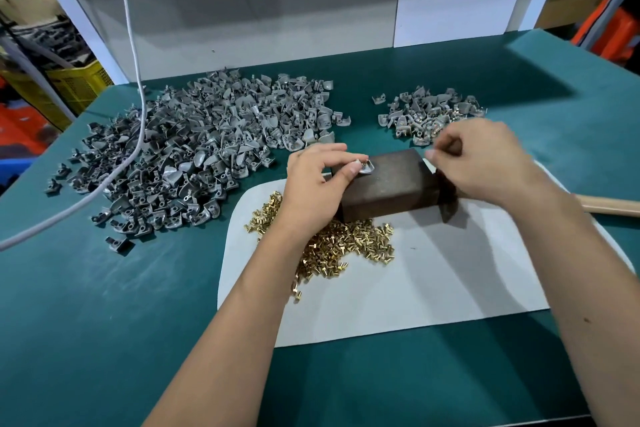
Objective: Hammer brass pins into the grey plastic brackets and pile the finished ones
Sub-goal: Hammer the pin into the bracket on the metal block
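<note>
From the head view, a green bench (104, 322) carries a white sheet (433, 281) with a dark metal block (391, 184) standing on its far part. The left hand (311, 184) pinches one grey bracket (366, 168) between thumb and forefinger and holds it down on the left end of the block's top face. The right hand (485, 159) hovers over the block's right end with its fingers curled in toward the thumb; the hand is blurred, so I cannot tell whether that grip has anything in it.

Loose brass pins (346, 246) lie heaped on the white sheet just in front of the block, partly under the left forearm. A wooden hammer handle (613, 206) sticks out to the right from behind the right wrist.

To the left on the bench spreads a big pile of grey brackets (194, 156), with a white cable (135, 45) trailing down across it. Farther back on the right sits a smaller pile of brackets (429, 114), some of them showing brass.

Beyond the bench's left edge stands a yellow slatted crate (79, 87); its contents cannot be made out.
</note>
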`<action>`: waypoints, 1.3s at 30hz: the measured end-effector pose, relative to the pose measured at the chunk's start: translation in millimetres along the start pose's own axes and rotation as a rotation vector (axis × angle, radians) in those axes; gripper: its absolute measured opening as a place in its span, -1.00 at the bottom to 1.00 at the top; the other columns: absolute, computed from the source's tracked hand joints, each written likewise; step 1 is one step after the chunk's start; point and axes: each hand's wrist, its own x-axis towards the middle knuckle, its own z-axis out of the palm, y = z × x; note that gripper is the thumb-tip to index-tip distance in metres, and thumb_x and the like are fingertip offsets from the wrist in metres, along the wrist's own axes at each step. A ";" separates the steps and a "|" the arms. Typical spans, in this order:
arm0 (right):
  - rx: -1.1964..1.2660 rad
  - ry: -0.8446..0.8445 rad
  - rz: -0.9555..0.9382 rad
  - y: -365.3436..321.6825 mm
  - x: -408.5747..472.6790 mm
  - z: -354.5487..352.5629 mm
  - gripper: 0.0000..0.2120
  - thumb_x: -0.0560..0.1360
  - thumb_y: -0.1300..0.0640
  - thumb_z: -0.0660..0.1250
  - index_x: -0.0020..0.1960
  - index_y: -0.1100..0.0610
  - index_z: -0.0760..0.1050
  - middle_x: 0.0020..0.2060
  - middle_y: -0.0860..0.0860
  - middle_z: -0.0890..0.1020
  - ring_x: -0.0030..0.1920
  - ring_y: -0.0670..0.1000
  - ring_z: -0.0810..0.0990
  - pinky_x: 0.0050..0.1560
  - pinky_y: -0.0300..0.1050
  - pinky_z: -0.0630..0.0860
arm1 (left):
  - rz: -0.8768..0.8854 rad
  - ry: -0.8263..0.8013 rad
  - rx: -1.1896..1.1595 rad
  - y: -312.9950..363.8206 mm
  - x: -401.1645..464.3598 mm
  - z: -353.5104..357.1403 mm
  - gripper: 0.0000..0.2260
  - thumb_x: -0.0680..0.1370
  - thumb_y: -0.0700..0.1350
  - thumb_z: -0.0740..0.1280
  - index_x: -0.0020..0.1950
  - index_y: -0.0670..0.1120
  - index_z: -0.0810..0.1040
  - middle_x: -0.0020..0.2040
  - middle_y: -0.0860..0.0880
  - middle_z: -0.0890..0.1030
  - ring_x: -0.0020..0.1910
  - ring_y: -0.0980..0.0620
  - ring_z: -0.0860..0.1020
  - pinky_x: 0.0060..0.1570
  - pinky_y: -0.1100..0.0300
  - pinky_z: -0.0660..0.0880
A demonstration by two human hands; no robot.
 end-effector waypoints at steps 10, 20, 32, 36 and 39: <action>-0.241 -0.397 -0.011 27.9 -7.7 -21.4 -0.91 0.46 0.09 0.49 -0.20 0.05 0.63 -0.26 0.01 0.68 -0.19 0.07 0.62 -0.15 -0.04 0.55 | -0.050 -0.100 -0.175 0.5 0.2 -8.8 -0.85 0.57 -0.20 0.46 0.05 0.01 0.76 0.32 0.07 0.61 0.37 0.15 0.49 0.47 -0.06 0.35; 0.049 -0.140 -0.050 11.5 2.5 -37.1 -0.87 0.64 0.07 0.29 -0.01 0.12 0.50 -0.17 0.07 0.61 -0.14 0.13 0.54 -0.06 0.09 0.50 | -0.045 -0.015 -0.111 3.1 -0.4 -9.4 -0.87 0.47 -0.17 0.56 -0.07 0.06 0.74 0.21 0.09 0.66 0.20 0.32 0.55 0.21 0.38 0.34; 0.105 -0.048 -0.323 -53.6 -17.2 -20.8 -0.80 0.70 0.03 0.13 -0.05 0.03 0.44 -0.26 0.05 0.58 -0.27 0.11 0.55 -0.23 0.02 0.44 | -0.024 -0.027 -0.073 8.5 0.1 -6.7 -0.81 0.48 -0.20 0.53 -0.19 0.10 0.69 0.16 -0.01 0.67 0.20 0.12 0.61 0.39 -0.04 0.44; -0.006 -0.071 -0.301 -55.1 -22.6 -15.0 -0.81 0.71 0.03 0.12 0.04 0.08 0.45 -0.20 0.09 0.57 -0.16 0.21 0.57 -0.16 0.04 0.46 | -0.073 -0.019 -0.080 9.0 -0.7 -6.4 -0.82 0.49 -0.20 0.53 -0.17 0.09 0.70 0.19 0.00 0.67 0.24 0.11 0.60 0.41 -0.04 0.43; -0.144 -0.195 -0.227 -54.6 -21.3 -16.7 -0.80 0.71 0.03 0.11 -0.03 0.05 0.42 -0.13 0.13 0.61 -0.11 0.21 0.57 -0.04 0.09 0.53 | -0.110 -0.017 -0.095 11.0 -2.1 -6.1 -0.84 0.48 -0.21 0.53 -0.16 0.06 0.72 0.23 -0.01 0.66 0.28 0.11 0.57 0.44 -0.05 0.40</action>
